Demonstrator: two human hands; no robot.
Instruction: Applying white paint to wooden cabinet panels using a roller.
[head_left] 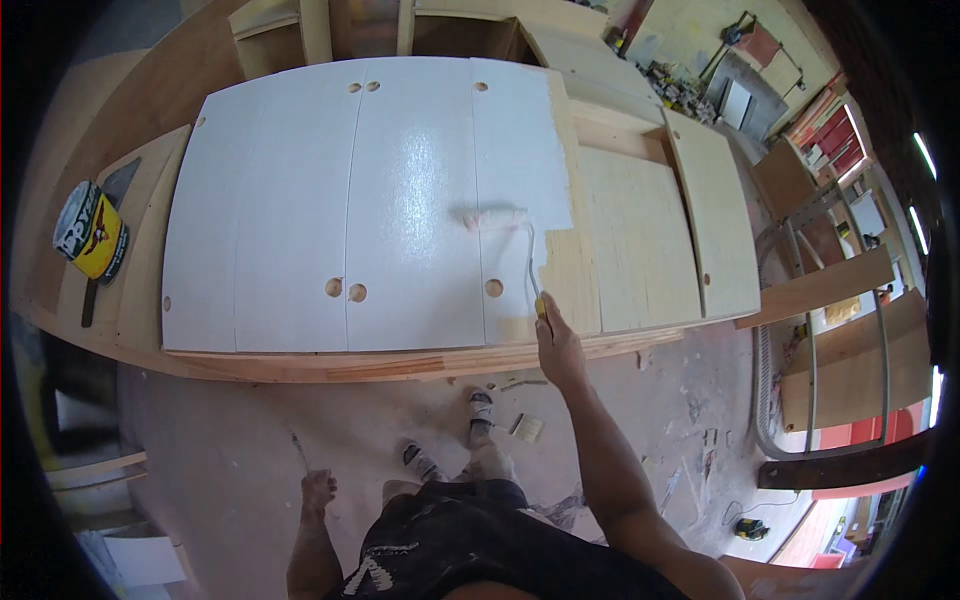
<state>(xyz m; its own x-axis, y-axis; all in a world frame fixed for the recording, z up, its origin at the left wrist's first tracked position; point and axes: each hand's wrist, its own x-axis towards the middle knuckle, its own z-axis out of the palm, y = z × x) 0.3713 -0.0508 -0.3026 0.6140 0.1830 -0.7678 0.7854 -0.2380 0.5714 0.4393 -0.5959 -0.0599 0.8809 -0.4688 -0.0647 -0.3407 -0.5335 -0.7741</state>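
Observation:
My right hand (561,348) is closed around the yellow handle of a paint roller (499,218). The roller's sleeve lies on the board panels (415,220), across the seam near their right part. White paint covers most of these panels and shines wet in the middle; a bare wood strip (572,280) shows along the right edge. Round holes are cut in the panels. Low at my left side, my left hand (318,488) is closed, with a thin, narrow thing (300,452) sticking out past its fingers; its kind is too small to tell.
A yellow and black paint bucket (95,235) stands at the left end of the bench. Unpainted boards (650,240) lie right of the painted ones. A flat brush-like thing (527,428) and scraps lie on the dusty floor near my feet. At the right stands a metal frame (812,370).

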